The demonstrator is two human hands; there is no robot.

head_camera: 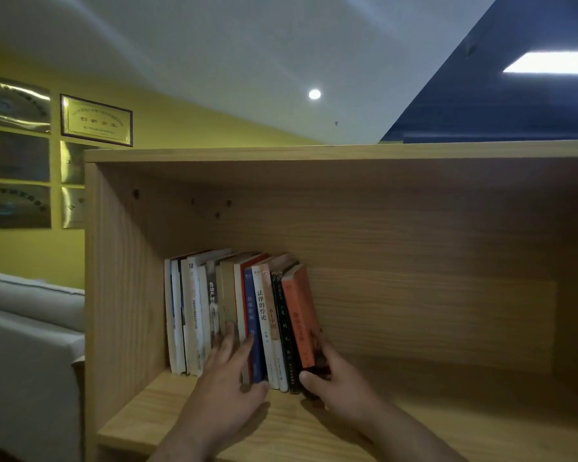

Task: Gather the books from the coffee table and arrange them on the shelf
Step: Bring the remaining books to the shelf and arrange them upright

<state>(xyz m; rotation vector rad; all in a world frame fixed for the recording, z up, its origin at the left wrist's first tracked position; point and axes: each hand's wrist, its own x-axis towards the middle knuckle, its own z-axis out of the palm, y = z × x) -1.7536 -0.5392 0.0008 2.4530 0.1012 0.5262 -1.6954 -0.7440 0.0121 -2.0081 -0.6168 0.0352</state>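
Several books [214, 311] stand in a row at the left end of a wooden shelf [414, 411], leaning slightly left. The rightmost is an orange book [299, 315], beside a black one and two white ones. My left hand [229, 378] lies flat against the spines near a blue book [252, 321], fingers straight. My right hand [331, 378] holds the lower end of the orange book, thumb in front of its spine and fingers along its right cover.
The shelf compartment is bare wood to the right of the books, with a side panel [114, 295] at the left. A grey sofa [24, 345] stands left of the unit. Framed plaques [95, 120] hang on the yellow wall.
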